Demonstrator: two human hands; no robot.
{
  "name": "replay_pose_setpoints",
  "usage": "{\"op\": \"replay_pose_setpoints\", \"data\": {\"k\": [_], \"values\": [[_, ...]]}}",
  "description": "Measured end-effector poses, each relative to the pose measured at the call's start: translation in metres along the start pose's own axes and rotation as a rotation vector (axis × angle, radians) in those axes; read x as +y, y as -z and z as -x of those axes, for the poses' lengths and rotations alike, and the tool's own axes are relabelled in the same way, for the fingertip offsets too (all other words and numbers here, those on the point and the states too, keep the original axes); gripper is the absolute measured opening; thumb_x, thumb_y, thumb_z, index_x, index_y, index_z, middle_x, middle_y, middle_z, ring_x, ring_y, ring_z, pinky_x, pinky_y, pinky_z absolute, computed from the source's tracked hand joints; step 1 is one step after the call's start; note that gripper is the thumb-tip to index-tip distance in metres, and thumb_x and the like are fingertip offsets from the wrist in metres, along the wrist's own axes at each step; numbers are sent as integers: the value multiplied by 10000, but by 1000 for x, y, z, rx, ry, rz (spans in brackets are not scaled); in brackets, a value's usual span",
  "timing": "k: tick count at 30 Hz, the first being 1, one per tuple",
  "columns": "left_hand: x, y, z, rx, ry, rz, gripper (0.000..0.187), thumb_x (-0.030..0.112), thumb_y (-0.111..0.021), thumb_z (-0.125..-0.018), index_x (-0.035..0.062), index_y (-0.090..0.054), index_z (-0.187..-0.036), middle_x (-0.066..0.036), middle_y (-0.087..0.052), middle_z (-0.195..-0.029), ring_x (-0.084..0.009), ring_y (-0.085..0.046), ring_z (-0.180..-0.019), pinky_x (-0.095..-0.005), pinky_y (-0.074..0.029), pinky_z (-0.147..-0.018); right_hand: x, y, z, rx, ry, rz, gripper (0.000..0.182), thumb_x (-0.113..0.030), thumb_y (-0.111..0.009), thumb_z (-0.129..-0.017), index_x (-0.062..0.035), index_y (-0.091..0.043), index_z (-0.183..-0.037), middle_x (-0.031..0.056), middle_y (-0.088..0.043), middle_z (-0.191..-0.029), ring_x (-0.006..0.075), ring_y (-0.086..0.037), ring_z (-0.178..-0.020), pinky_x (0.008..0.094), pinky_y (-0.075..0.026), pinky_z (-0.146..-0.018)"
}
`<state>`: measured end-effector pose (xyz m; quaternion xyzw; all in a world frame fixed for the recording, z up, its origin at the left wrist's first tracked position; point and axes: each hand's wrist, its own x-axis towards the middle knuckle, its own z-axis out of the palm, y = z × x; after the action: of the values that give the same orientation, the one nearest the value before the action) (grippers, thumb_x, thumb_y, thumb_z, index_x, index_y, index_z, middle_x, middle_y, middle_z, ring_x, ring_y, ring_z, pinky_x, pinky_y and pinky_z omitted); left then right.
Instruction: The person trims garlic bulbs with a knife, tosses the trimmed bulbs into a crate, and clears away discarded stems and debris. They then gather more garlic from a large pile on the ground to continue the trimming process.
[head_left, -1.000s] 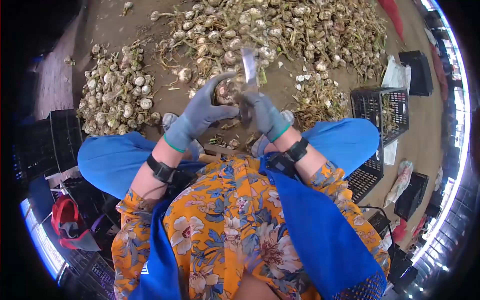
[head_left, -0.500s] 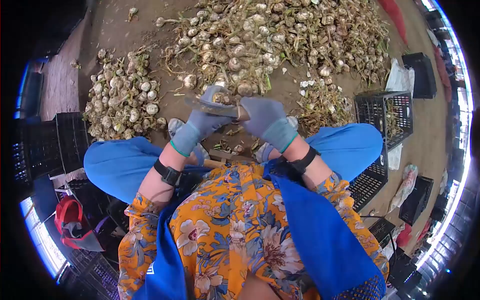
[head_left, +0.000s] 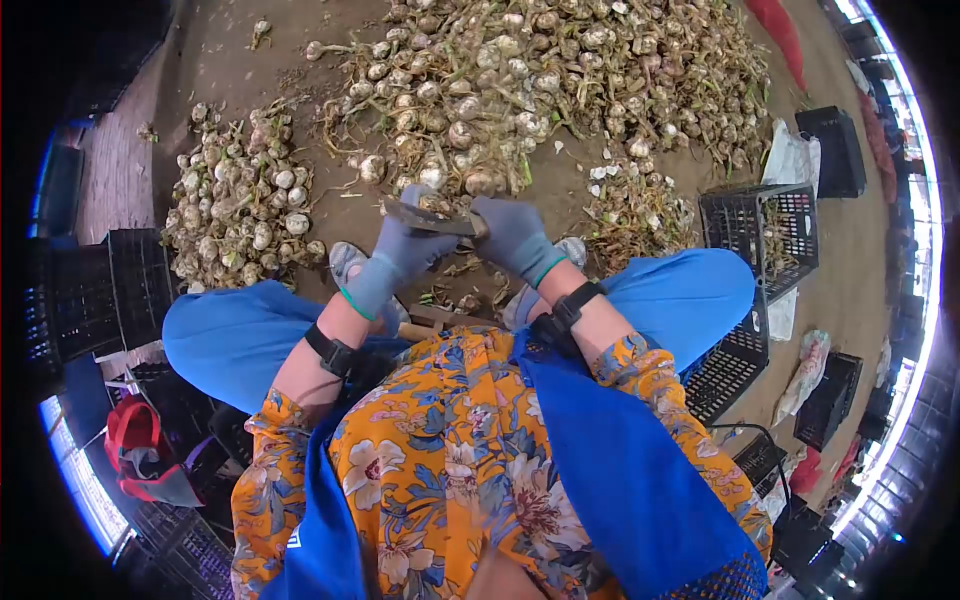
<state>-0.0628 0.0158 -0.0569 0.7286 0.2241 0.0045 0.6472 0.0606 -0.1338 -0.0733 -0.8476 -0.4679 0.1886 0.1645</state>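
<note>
Grip closed round a flat metal knife (head_left: 432, 220), the gray-gloved right hand (head_left: 514, 232) meets the gray-gloved left hand (head_left: 403, 250), holding a round brownish bulb (head_left: 440, 204), seemingly part-done, near the big stalky garlic heap (head_left: 610, 60), apparently left to do.

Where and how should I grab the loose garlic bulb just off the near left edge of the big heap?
I'd pinch the loose bulb by its rounded body, coming down from above on its near side. That side faces mostly open floor, while stalks tangle behind it towards the heap. The left hand looks occupied, under the knife.
</note>
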Motion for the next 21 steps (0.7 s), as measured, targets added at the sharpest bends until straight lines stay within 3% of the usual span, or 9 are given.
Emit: {"op": "replay_pose_setpoints", "data": {"k": [3, 6, 10, 11, 12, 13, 16, 20, 21], "values": [[3, -2, 2, 10, 38, 77, 523, 52, -765, -701, 55, -452, -1119, -21, -616, -918, -103, -596, -834, -268, -513, -698, 5, -11, -3, 34, 16, -27, 240, -272, -628, -744, -128, -558, -923, 131, -662, -796, 366, -647, -776, 467, -498, -661], [5, -4, 6, 118, -199, -431, 507, 105, -792, -695, 53, -482, -1093, -29, -611, -945, -112, -590, -840, -275, -509, -725, 71, -77, -30, -96, -106, 93, 223, -296, -575, -804, -99, -591, -906, 159, -668, -837, 387, -639, -767, 483, -502, -684], [41, 34, 12, 432, -221, -111, 389, 217, -766, -724, 25, -563, -996, -54, -634, -858, -188, -620, -750, -292, -495, -670, 81, 13, -21, 147, -459, 32, 295, -341, -555, -838, -91, -628, -977, 187, -670, -884, 389, -638, -826, 469, -511, -729], [-17, 88, -4, 452, -303, -513, 326, 222, -769, -728, 38, -586, -924, -27, -644, -815, -164, -608, -685, -285, -492, -626, 67, 26, -16, 119, -442, 39, 295, -341, -555, -838, -91, -628, -977, 187, -670, -884, 389, -638, -826, 469, -511, -729], [11, 120, 2, 538, 168, 314, 331, 287, -768, -748, 48, -605, -909, -43, -646, -831, -136, -601, -704, -294, -488, -613, 54, 36, -14, 172, -379, 17, 300, -356, -566, -832, -98, -627, -972, 186, -670, -889, 388, -636, -836, 465, -511, -736], [-31, 157, -6, 725, -21, 692, 350, 339, -749, -776, 37, -627, -904, -53, -648, -836, -105, -595, -737, -285, -482, -624, 47, 38, -17, 240, -321, -16, 305, -371, -576, -826, -105, -626, -967, 185, -670, -893, 386, -635, -846, 462, -511, -742], [-52, 180, 4, 975, 343, -44, 475, 388, -697, -816, -51, -663, -992, -108, -667, -913, -199, -617, -802, -344, -492, -714, 58, 8, -15, 217, -404, -153, 308, -387, -610, -801, -122, -618, -960, 172, -672, -891, 382, -636, -842, 459, -509, -743], [-193, 119, -52, 216, 87, -405, 761, 581, -628, -776, -107, -615, -1100, -258, -653, -1038, -369, -607, -1033, -413, -460, -878, 54, -2, -21, 191, -263, -91, 290, -358, -632, -790, -94, -609, -907, 175, -649, -823, 402, -609, -774, 463, -495, -673], [-180, 91, -59, 232, 457, -152, 725, 551, -648, -771, -64, -595, -1152, -235, -639, -1089, -347, -610, -1026, -402, -466, -860, 50, -1, -21, 210, -258, -105, 272, -354, -630, -785, -98, -598, -870, 177, -648, -815, 398, -614, -763, 471, -496, -672]]}}
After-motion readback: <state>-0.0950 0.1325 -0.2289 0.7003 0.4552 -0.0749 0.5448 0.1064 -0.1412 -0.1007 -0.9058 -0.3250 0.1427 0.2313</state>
